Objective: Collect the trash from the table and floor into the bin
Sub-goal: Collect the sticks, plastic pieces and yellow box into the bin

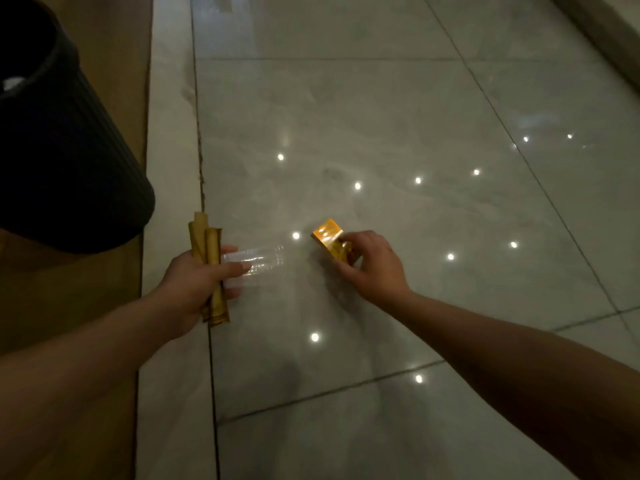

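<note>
Head view, left hand (194,282) gripping gold wrappers (209,268) and clear plastic cup (258,263), right hand (372,263) clutching gold box (327,235), black bin (59,150) at left, glossy floor (381,116).

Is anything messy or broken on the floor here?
Nothing looks broken or spilled. The left hand holds gold wrappers and a clear cup; the right hand grips a shiny gold box.

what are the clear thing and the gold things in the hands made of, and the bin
Clear cup: thin transparent plastic, seemingly; floor shows through it.
Rolled wrappers: probably dull gold foil or paper.
Gold pack: glossy foil or laminated card, bright glare.
Bin: likely black ribbed plastic, matte.
</note>
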